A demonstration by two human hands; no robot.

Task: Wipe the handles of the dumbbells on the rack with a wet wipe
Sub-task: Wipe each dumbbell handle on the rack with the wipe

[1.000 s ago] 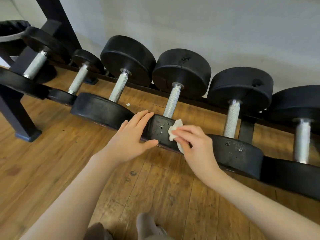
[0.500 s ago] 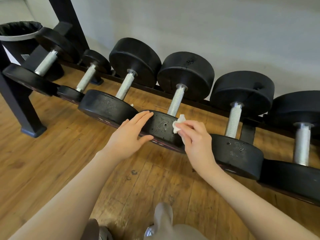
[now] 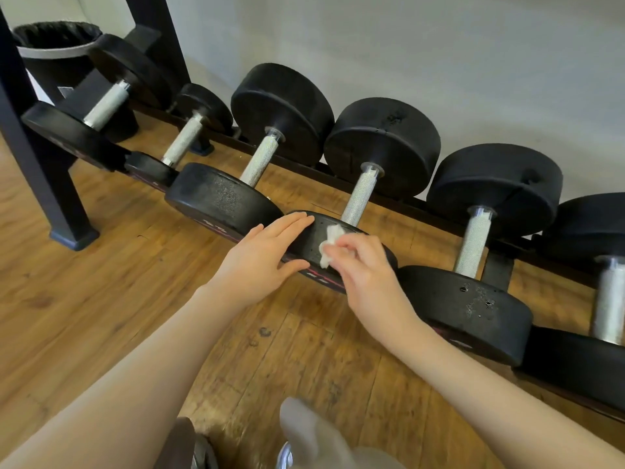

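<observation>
Clearly soft and light, the wet wipe (image 3: 329, 244): crumpled white, pinched in the curled fingertips of the right hand (image 3: 367, 275), pressed on the near head of the fourth dumbbell (image 3: 341, 252), just left of frame centre. Limp and damp by judgement, so best kept bunched between thumb and fingers, then wrapped around the knurled handle (image 3: 360, 198) at 12 o'clock from the wipe, not yet touched. Rough metal there, good friction, likely to snag thin tissue. Heavy and stiff dumbbell, round heads, probably able to roll a little; steadied by the left hand (image 3: 260, 262), fingers straight and flat on the same head at 9 o'clock from the wipe, thumb below the edge, gripping nothing. Counted: one wipe, seven dumbbells in view on the rack (image 3: 500, 270), seven silver handles, the last at 3 o'clock cut by the frame edge. Farther out at 10 o'clock, one black bin (image 3: 50, 52); under all, wooden floor (image 3: 135, 282).
</observation>
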